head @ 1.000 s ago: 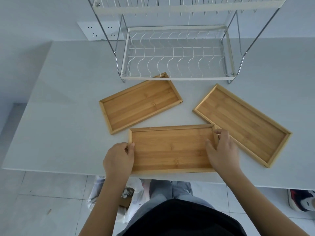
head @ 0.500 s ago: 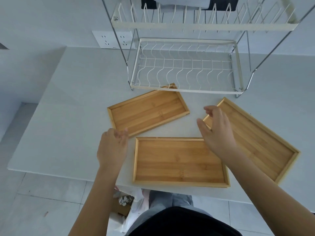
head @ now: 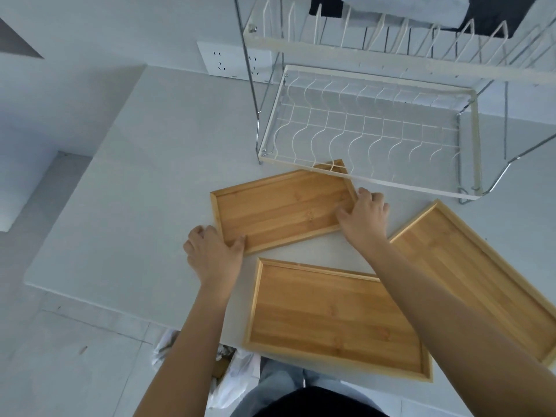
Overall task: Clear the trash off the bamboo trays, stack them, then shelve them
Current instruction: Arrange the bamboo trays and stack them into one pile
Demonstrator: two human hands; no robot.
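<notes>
Three empty bamboo trays lie flat on the white table (head: 144,182). The far tray (head: 282,209) sits tilted, its back corner tucked under the front edge of the wire dish rack (head: 370,127). My left hand (head: 213,251) grips its near left corner, thumb inside the rim. My right hand (head: 362,216) holds its right short end, fingers over the edge. The near tray (head: 331,320) lies by the table's front edge, partly under my right forearm. The right tray (head: 469,266) lies angled at the right.
The two-tier rack stands at the back, its upper shelf (head: 391,40) of upright wires above the lower basket. A wall socket (head: 228,61) is behind the table. A white bag with trash (head: 228,368) sits on the floor below the table edge.
Both hands let go of the near tray, reached forward and took hold of the far tray's two ends. The camera tilted and shifted, so the rack appears larger.
</notes>
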